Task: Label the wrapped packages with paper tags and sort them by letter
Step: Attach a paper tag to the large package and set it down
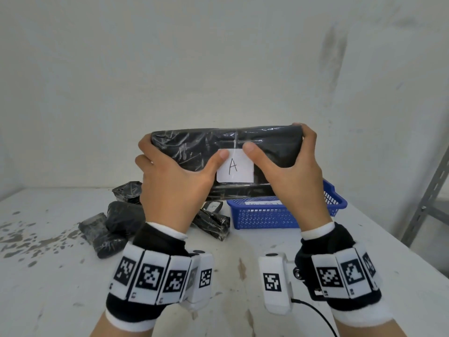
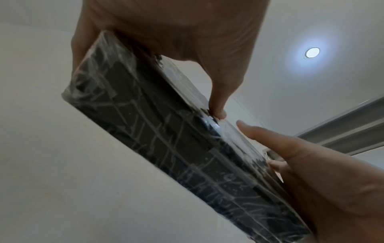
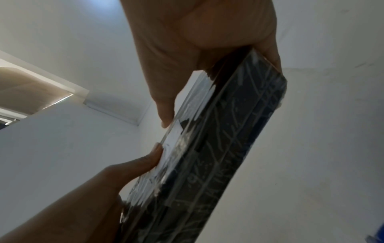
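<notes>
— Head view first: what's held?
— Long black package (image 1: 226,156), lifted clear of the worktop (image 1: 243,276) and turned flat-face toward the camera. Left hand (image 1: 175,183) wrapped round one end, right hand (image 1: 289,173) round the other — both grips closed on it, thumbs pressing the upper corners of the paper tag (image 1: 235,165) marked A.
— Anything below?
— Blue basket (image 1: 267,215) just under the package, small wrapped bundles (image 1: 114,222) lying to the left.
— Left wrist view?
— Package (image 2: 166,139) seen edge-on, thumb tip on the film near the tag.
— Right wrist view?
— Same edge (image 3: 218,139), tag (image 3: 172,139) a white patch between the two thumbs.
— Risks?
— Probably slippery film: thumbs easing off could let an unstuck tag slide or peel. Could also land in the wrong pile — writing in the basket too blurred to read.
</notes>
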